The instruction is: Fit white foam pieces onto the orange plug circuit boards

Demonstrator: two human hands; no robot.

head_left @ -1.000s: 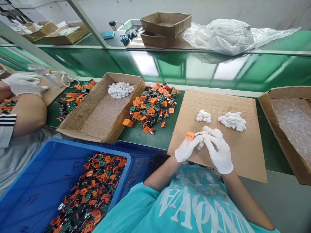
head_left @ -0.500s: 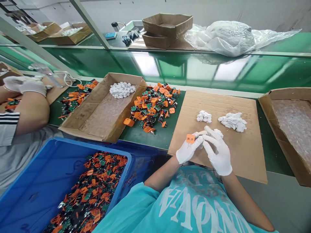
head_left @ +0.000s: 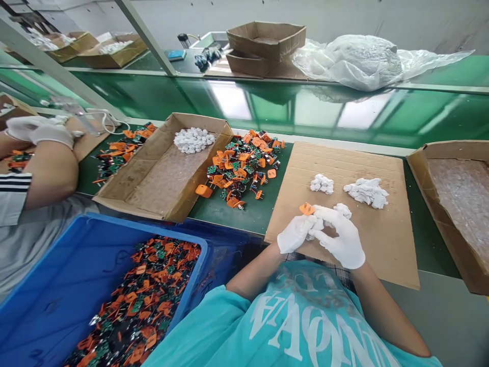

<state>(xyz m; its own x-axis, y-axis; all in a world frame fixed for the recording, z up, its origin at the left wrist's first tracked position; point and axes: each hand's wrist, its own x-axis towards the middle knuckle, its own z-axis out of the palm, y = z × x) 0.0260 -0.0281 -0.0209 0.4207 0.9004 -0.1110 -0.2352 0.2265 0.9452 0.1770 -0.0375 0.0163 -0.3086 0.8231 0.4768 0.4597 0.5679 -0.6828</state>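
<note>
My left hand [head_left: 296, 233], in a white glove, is closed on an orange plug piece [head_left: 306, 208] with metal prongs. The piece shows just above the fingertips; its back is hidden by the gloves. My right hand [head_left: 340, 237], also gloved, has its fingers pressed together against the left fingers and the piece. Whatever it pinches is hidden. Both hands are over the near part of a cardboard sheet [head_left: 389, 250]. A small white putty-like lump [head_left: 343, 209] shows just behind the right fingers. Farther back lie a cluster of white lumps [head_left: 322, 184] and a larger white pile [head_left: 367, 192].
Left of the sheet is a heap of orange plug pieces with circuit boards [head_left: 244, 165]. Beyond it stands a cardboard tray [head_left: 153, 178] with white lumps. A blue bin [head_left: 34, 285] holds many more pieces. Another tray [head_left: 458, 204] is at right. A co-worker's gloved hands [head_left: 49, 133] are far left.
The orange piece has tilted, its pronged face turning upward, and moved slightly right. My right fingers have moved left and closed in against the piece and the left fingers.
</note>
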